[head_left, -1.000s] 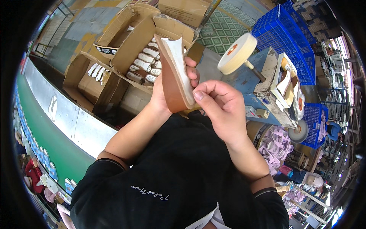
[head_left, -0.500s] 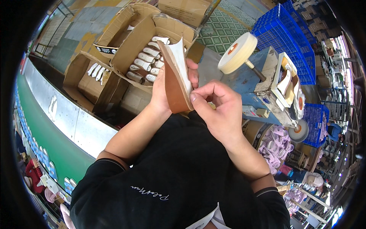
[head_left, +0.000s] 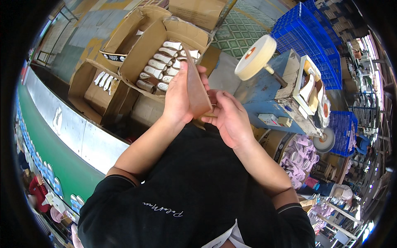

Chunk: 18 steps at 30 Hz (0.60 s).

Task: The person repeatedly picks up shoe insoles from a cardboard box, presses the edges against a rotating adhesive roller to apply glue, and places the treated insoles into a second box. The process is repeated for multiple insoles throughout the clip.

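Observation:
A curved brown shoe sole (head_left: pixel 197 91) stands on edge in front of my chest, its smooth brown face toward me. My left hand (head_left: pixel 178 93) is closed on it, palm along the left side and fingertips showing past the right edge. At the sole's lower right end, my right hand (head_left: pixel 231 118) has its fingers curled against the edge, some of them partly hidden behind it. Beyond the sole, a cardboard box (head_left: pixel 142 45) holds rows of white shoe soles (head_left: pixel 157 64).
A blue grinding machine (head_left: pixel 264 99) with a large cream wheel (head_left: pixel 255 58) stands close on the right; a tray (head_left: pixel 304 97) with more soles sits on it. Blue crates (head_left: pixel 306 37) are stacked behind. A green conveyor (head_left: pixel 53 140) with a metal edge curves along the left.
The sole has turned, so its white inner side no longer shows and its brown face does. My right hand has rolled palm-up and shifted slightly left, the thumb leaving the inner side.

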{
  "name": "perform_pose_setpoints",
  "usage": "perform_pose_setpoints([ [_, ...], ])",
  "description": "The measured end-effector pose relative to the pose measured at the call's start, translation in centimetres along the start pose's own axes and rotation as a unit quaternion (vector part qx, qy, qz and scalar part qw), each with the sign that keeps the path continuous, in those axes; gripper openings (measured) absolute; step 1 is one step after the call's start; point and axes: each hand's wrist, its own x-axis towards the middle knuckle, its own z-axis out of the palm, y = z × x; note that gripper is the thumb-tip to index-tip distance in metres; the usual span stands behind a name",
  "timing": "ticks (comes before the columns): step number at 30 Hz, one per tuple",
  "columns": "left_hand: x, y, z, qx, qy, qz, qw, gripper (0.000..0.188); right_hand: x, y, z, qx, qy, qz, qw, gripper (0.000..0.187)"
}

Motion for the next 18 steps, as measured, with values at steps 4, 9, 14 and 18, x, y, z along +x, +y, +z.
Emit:
perform_pose_setpoints([
  [4,0.1,-1.0,0.0,-0.03,0.049,0.042,0.997,0.035,1.1,1.1,-0.1,-0.086,-0.041,-0.154,0.983,0.054],
  [9,-1.5,-0.2,-1.7,0.079,-0.102,0.072,0.989,0.043,3.2,-0.7,-3.8,-0.043,-0.056,-0.168,0.983,0.064],
  [14,-2.5,2.0,-2.3,0.366,-0.192,0.145,0.899,0.049,4.7,0.0,-8.3,-0.054,-0.089,-0.163,0.981,0.057],
  [18,-1.9,-1.1,-1.1,0.606,-0.18,0.309,0.71,0.037,6.0,3.1,-10.7,0.076,-0.087,-0.096,0.989,0.051],
])
